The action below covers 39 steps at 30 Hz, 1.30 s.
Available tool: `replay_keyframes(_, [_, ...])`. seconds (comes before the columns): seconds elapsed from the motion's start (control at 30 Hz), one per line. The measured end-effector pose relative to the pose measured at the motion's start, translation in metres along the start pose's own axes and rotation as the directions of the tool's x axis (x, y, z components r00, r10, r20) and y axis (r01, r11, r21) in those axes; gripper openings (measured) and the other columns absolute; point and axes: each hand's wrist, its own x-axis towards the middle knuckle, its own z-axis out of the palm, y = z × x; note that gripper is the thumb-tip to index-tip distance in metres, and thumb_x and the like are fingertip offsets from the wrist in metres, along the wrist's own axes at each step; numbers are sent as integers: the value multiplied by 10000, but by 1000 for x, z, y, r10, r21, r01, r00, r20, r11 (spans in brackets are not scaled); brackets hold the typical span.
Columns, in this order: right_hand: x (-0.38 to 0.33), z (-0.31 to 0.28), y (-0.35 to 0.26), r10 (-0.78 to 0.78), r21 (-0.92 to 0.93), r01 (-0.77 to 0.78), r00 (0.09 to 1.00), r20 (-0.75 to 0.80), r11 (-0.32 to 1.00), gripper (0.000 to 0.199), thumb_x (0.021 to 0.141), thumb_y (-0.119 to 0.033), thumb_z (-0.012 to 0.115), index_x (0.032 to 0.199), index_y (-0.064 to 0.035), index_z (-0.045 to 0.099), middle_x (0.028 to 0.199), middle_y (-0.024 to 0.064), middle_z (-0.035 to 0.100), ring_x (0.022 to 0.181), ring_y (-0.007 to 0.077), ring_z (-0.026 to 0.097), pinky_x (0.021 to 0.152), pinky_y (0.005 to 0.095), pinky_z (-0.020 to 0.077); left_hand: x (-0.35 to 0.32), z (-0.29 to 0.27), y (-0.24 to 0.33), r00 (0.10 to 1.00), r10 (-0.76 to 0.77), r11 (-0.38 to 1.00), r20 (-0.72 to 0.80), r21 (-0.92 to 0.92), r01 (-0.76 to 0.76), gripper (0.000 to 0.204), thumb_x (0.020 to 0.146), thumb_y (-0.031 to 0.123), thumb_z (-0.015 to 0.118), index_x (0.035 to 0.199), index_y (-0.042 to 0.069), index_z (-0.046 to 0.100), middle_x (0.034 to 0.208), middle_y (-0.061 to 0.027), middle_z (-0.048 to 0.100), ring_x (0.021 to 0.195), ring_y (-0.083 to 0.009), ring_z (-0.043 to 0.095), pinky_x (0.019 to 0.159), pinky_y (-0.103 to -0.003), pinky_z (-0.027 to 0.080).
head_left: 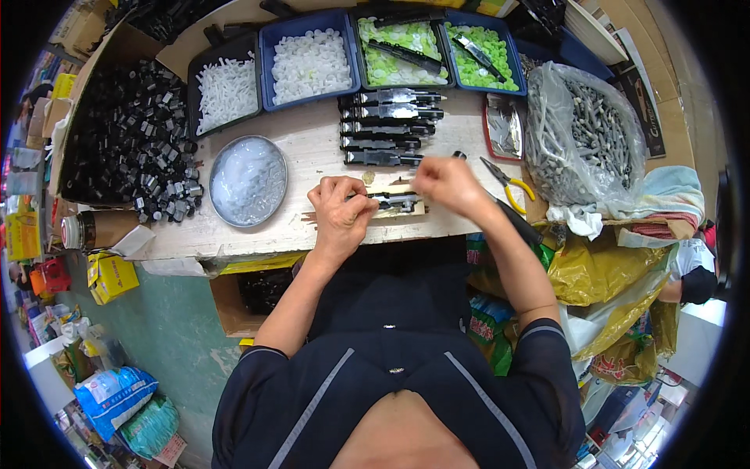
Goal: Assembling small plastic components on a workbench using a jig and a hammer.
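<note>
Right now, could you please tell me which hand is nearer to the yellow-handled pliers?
Right: the right hand is just left of the yellow-handled pliers; the left hand is farther left, at the black part's left end.

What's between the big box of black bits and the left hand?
In the head view, a round grey dish of whitish pieces, on the worktable.

Extends left forearm and right forearm forward, converging inward. Arches the left grip, bending its fingers downward. Holds the right grip nearby, apart from the left, curled and blurred, turned inward.
</note>
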Motion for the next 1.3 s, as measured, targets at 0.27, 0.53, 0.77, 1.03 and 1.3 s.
replay_keyframes(0.27, [132,-114,80,-121,-595,-395,756,-643,700,316,778,-326,612,1024,-126,615,1055,142,559,992,342,514,768,496,410,0,1,-2,1000,4,1000,6,3,-4,84,621,64,677,660,98,611,816,7,537,885,-201,461,777,-361,265])
replay_keyframes(0.53, [128,-128,97,-419,-609,-206,559,-716,766,309,798,-312,580,1088,-209,583,1012,56,572,937,290,529,738,458,396,0,1,-2,1000,3,1000,10,17,-3,106,634,79,681,707,114,612,853,8,537,898,-195,456,789,-355,269])
replay_keyframes(0.77, [31,-49,2,-514,-427,320,705,-490,846,318,741,-96,599,1057,-129,577,957,94,570,936,267,508,760,401,367,-4,-7,0,1000,-15,999,-26,-32,14,343,642,125,715,966,94,607,957,-40,537,922,-210,452,798,-330,289])
replay_keyframes(1.03, [-28,36,-45,-527,-390,445,839,-134,806,315,721,-82,619,1028,-75,554,980,80,492,942,257,441,797,407,305,-21,-28,-8,991,-110,992,-75,-62,105,488,638,119,729,1102,100,578,1032,-77,516,960,-244,456,836,-331,368])
replay_keyframes(1.3, [-16,54,-50,-567,-424,480,818,-99,768,318,721,-80,618,1031,-63,548,966,83,489,943,252,433,796,407,297,-21,-30,-13,994,-76,996,-82,-45,73,408,670,105,707,1066,104,606,998,-44,576,935,-220,466,837,-331,347])
